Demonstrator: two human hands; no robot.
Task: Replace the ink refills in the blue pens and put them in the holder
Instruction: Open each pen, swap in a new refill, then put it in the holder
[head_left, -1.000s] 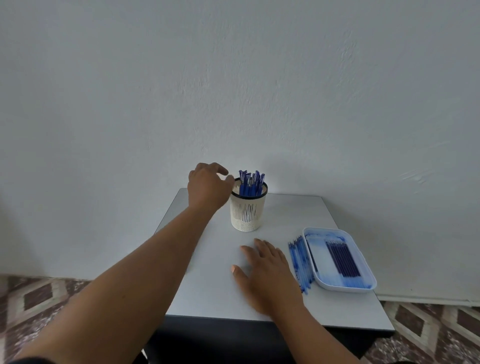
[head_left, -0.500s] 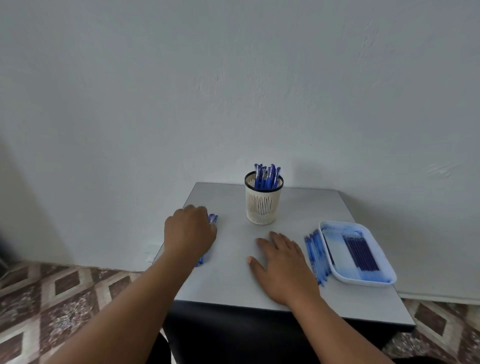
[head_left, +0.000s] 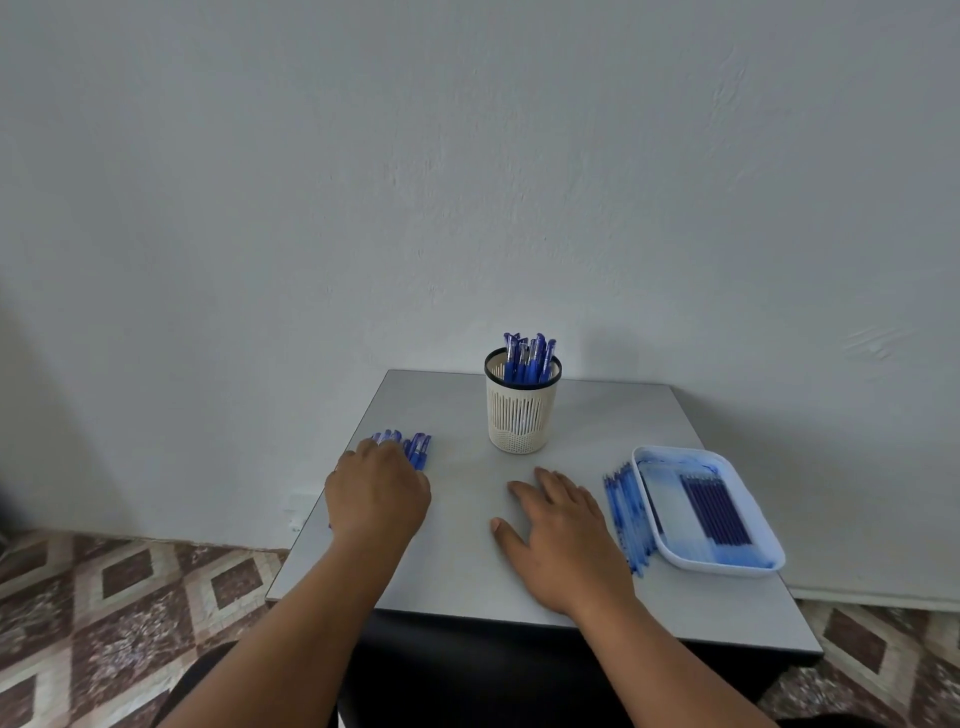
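Left hand (head_left: 378, 491) lies knuckles-up over a bunch of blue plastic pens (head_left: 410, 448) on the grey tabletop (head_left: 467, 551), caps poking out past its fingertips; fingers look curled down onto them, but whether they grip or just rest I can't tell. Right hand (head_left: 558, 525) is flat w/ fingers spread, empty; loose blue refills (head_left: 626, 512) sit just beside its little finger, next to the white plastic tray (head_left: 748, 566) of dark refills, and the cream slotted pen holder (head_left: 522, 410) stands beyond its fingertips. Prob best to pinch 1 pen off the pile edge nearest the thumb & bring it over to the right hand, not scoop the lot

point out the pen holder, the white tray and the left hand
pen holder (head_left: 521, 415), head view, slotted front wall
white tray (head_left: 719, 567), head view, near rim
left hand (head_left: 378, 491), head view, back of the hand
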